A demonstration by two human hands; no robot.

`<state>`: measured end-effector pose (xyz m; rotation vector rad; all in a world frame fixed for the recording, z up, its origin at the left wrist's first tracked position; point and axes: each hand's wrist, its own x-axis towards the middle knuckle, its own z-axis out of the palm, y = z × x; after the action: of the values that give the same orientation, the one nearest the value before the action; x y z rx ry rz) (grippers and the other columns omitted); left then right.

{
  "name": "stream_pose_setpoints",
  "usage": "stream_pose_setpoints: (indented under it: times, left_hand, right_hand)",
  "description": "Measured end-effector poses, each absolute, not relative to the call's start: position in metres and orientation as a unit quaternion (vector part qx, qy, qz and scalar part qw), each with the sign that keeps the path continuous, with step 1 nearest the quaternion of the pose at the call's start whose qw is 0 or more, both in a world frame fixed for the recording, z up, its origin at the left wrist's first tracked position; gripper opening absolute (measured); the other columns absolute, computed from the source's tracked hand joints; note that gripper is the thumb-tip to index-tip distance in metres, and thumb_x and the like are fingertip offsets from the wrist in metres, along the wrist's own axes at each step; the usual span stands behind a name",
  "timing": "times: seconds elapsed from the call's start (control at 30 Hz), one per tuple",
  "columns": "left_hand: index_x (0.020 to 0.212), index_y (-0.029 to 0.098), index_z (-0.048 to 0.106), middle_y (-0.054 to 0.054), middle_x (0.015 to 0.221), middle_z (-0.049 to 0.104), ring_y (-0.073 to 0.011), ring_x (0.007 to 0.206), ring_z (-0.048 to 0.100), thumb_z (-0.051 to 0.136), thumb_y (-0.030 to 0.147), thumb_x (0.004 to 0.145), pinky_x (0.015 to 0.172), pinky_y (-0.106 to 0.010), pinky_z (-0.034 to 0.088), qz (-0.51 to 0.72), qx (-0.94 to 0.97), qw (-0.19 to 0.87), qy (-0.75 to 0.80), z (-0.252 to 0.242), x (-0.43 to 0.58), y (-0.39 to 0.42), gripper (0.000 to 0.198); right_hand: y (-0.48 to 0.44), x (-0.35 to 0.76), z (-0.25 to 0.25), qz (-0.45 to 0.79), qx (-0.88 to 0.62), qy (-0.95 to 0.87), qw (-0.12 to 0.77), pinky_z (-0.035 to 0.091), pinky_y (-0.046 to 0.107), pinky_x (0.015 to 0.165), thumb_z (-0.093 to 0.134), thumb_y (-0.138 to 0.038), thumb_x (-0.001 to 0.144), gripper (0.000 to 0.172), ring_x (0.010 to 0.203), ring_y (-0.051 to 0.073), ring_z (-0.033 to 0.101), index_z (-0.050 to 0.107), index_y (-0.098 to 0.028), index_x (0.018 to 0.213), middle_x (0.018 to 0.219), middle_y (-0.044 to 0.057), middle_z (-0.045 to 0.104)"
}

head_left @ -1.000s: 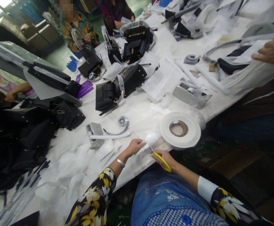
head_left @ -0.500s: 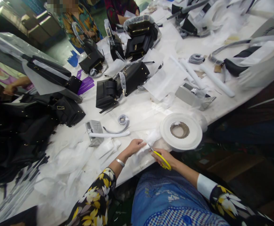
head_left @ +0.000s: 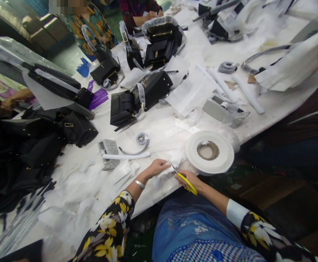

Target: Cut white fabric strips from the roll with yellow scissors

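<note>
My right hand (head_left: pixel 188 179) is closed round yellow-handled scissors (head_left: pixel 187 183), whose blades point up and left toward my other hand. Between the fingertips of my left hand (head_left: pixel 159 167) is pinched a thin white sheet (head_left: pixel 176 157), soft like tissue or foam. The blades lie at this sheet, close to my left fingers; whether they cut into it I cannot make out. Just right of the sheet, a large white roll (head_left: pixel 190 154) with a brown cardboard core lies flat near the table edge.
A grey metal block (head_left: pixel 109 149) with a white rod against it and a coiled strap (head_left: pixel 142 138) lie beyond my left hand. Black handbags (head_left: pixel 159 89) stand across the white table (head_left: pixel 164 127). Crumpled white sheets (head_left: pixel 74 189) cover the left. Several other people work round the table.
The scissors and both my hands have shifted only slightly. At the far right, another person's hand has come into view with a white sheet, which now covers a black piece there.
</note>
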<state>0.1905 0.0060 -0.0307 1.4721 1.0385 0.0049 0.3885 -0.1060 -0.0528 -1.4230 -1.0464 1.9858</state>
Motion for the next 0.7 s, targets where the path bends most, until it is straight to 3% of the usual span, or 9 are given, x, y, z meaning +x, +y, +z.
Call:
stream_pose_setpoints:
  times: [0.17, 0.3, 0.5, 0.6, 0.7]
  left_hand:
    - [0.067, 0.013, 0.059, 0.004, 0.060, 0.040, -0.0086, 0.057, 0.033, 0.055, 0.060, 0.080, 0.052, -0.022, 0.025, 0.006, 0.624, 0.644, 0.443, -0.030, 0.190, 0.010, 0.048]
    - [0.066, 0.013, 0.058, 0.005, 0.058, 0.037, -0.0083, 0.056, 0.031, 0.057, 0.062, 0.077, 0.051, -0.022, 0.024, 0.003, 0.614, 0.652, 0.445, -0.027, 0.189, 0.012, 0.050]
    - [0.067, 0.013, 0.058, 0.004, 0.058, 0.039, -0.0086, 0.056, 0.032, 0.058, 0.067, 0.074, 0.052, -0.022, 0.025, 0.002, 0.579, 0.661, 0.478, -0.023, 0.191, 0.006, 0.055]
    - [0.069, 0.013, 0.059, 0.003, 0.060, 0.041, -0.0092, 0.057, 0.034, 0.058, 0.066, 0.074, 0.053, -0.022, 0.026, 0.001, 0.576, 0.668, 0.472, -0.021, 0.194, 0.003, 0.054]
    - [0.069, 0.012, 0.060, 0.003, 0.061, 0.042, -0.0093, 0.058, 0.035, 0.058, 0.065, 0.075, 0.053, -0.022, 0.027, 0.002, 0.579, 0.673, 0.461, -0.019, 0.197, 0.001, 0.053]
  right_hand:
    - [-0.105, 0.389, -0.050, 0.684, -0.530, -0.415, 0.280, 0.030, 0.018, 0.039, 0.065, -0.054, 0.078, 0.050, 0.044, 0.007, 0.041, 0.068, -0.013, 0.107, 0.058, -0.002, 0.052]
    - [-0.115, 0.389, -0.055, 0.678, -0.538, -0.410, 0.288, 0.027, 0.019, 0.038, 0.064, -0.055, 0.078, 0.054, 0.040, 0.007, 0.037, 0.068, -0.010, 0.106, 0.050, -0.005, 0.045]
    - [-0.118, 0.392, -0.056, 0.723, -0.517, -0.382, 0.252, 0.039, 0.019, 0.041, 0.058, -0.059, 0.080, 0.063, 0.044, 0.008, 0.046, 0.059, -0.013, 0.123, 0.061, -0.003, 0.053]
    - [-0.113, 0.393, -0.051, 0.723, -0.485, -0.403, 0.282, 0.043, 0.019, 0.050, 0.056, -0.058, 0.082, 0.058, 0.055, 0.008, 0.050, 0.060, -0.014, 0.120, 0.074, 0.001, 0.057]
    - [-0.109, 0.393, -0.046, 0.710, -0.502, -0.406, 0.281, 0.042, 0.018, 0.048, 0.056, -0.060, 0.082, 0.057, 0.055, 0.008, 0.048, 0.062, -0.013, 0.116, 0.071, 0.001, 0.056]
